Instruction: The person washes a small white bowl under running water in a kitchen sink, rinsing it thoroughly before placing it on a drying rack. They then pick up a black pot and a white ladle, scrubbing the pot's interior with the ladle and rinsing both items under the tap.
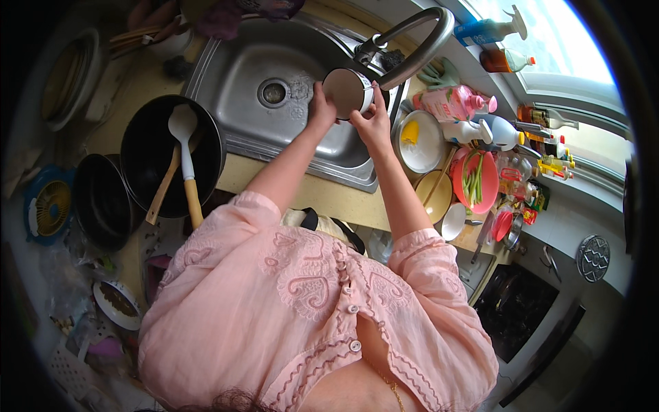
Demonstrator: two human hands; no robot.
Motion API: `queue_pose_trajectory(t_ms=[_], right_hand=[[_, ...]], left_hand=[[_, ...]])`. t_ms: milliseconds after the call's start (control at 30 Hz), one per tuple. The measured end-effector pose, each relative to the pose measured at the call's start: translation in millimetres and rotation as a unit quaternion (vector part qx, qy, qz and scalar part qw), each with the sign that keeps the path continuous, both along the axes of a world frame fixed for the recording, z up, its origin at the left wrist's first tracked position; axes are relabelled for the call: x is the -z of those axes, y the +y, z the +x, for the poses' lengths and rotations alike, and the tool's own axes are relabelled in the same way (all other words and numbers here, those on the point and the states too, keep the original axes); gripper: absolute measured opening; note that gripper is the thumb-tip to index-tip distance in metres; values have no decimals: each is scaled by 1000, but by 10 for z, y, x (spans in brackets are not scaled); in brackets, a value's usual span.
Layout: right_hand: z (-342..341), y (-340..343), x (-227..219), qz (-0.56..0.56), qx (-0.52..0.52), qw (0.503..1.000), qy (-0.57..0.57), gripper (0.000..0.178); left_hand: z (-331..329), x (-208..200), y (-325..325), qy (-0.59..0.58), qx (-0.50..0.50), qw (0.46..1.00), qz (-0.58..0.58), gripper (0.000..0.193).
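Note:
Over the right half of the steel sink (237,62), I hold a white mug (367,93) with a dark rim, tilted so that its pale inside shows. My left hand (320,110) is closed on the mug's left side. My right hand (373,120) grips the other side near the rim, thumb in front and fingers around the back. The curved faucet (436,41) arches just beyond the mug, to the right. Left of the mug, the drain (274,93) shows in the sink floor, with wet-looking ripples beside it.
Left of the sink stands a black wok (144,123) with a white ladle (182,125) and a wooden-handled tool. To the right are a white bowl with something yellow (410,132), a pink basin (485,180) of green stalks, and several bottles (446,103) along the window.

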State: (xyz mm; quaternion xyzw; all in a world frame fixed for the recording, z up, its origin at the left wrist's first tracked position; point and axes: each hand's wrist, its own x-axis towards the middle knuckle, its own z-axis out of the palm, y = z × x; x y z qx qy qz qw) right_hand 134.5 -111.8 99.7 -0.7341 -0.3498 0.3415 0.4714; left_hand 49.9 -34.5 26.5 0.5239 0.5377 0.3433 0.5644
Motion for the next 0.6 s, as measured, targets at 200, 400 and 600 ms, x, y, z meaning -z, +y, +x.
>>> queue_pose_trajectory(t_ms=[200,400,600], right_hand=[[-83,-7,-135,-44,44,998,4,79],[-72,-75,-138,-89,-3,995,-35,75],[-81,-18,-217,-124,21,991,53,72]], left_hand=[[-177,-223,260,143,169,975,-15,33],[-79,-10,-68,47,31,984,169,21],[-215,-207,168,202,129,968,80,30]])
